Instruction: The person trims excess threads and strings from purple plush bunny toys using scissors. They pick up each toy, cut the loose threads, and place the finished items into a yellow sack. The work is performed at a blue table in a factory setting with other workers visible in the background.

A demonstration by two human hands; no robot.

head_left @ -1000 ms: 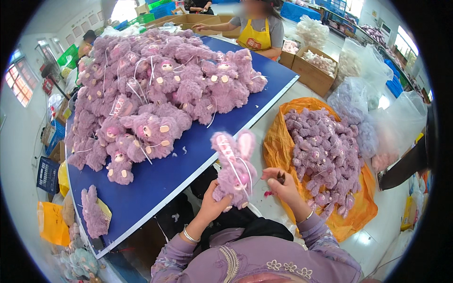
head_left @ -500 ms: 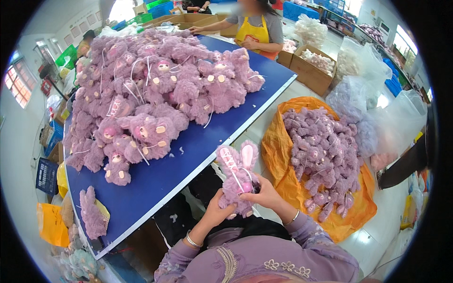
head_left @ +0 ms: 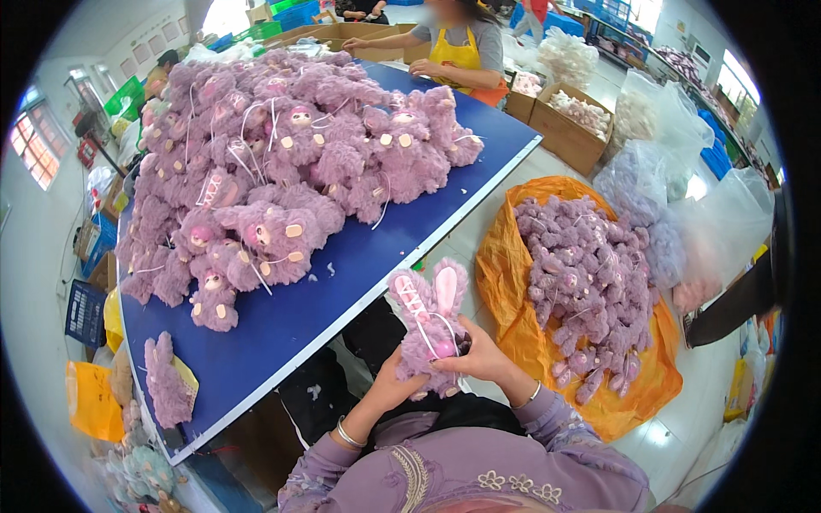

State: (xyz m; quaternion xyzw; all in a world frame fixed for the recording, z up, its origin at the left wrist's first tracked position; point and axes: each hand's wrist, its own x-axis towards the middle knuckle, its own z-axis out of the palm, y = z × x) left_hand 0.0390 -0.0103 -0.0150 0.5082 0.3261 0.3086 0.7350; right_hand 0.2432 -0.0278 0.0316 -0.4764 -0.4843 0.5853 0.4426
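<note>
Between my hands is a purple plush rabbit [head_left: 426,321] with long ears, pink inside, a pink face and white cord strung over it. My left hand [head_left: 397,382] grips its lower left side, fingers wrapped round the body. From the other side my right hand [head_left: 481,352] closes on it, the thumb by the pink face. The rabbit is upright, ears pointing away from me, over the gap beside the table edge. Parts of its body are hidden under my fingers.
A big heap of purple plush toys [head_left: 256,162] covers much of the blue table [head_left: 342,286]. One more plush piece [head_left: 168,385] lies at its left corner. At right, an orange sack [head_left: 500,282] holds many toys. Across the table stands a person in a yellow apron [head_left: 456,60], near a cardboard box [head_left: 569,137].
The rabbit has shifted slightly left and its ears have tilted a little; both hands keep hold of it. The co-worker's hand has moved left, over the table's far side.
</note>
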